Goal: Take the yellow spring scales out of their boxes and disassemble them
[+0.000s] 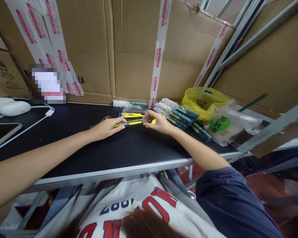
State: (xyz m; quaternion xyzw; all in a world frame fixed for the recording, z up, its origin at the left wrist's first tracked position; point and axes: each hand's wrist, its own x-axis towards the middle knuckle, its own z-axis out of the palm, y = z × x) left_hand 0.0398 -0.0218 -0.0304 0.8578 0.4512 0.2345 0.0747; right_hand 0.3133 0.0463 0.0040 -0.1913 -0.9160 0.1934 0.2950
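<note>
A slim yellow pen-like item [134, 122] in what looks like a clear sleeve lies between my two hands over the black tabletop. My left hand [108, 128] has its fingers closed on the item's left end. At the right end, the thumb and fingers of my right hand [157, 121] are pinched together on it. Just behind lie more yellow pens [130, 115] and clear sleeves [135, 110]. A small yellow piece shows under my right hand, partly hidden by the fingers.
Green-and-white narrow boxes [175, 114] are piled at the right, beside a yellow plastic bag [201, 102] and a clear bag [223, 127]. Another narrow box [129, 104] lies at the back. A white cable [27, 127] and a phone [2, 134] are at the left.
</note>
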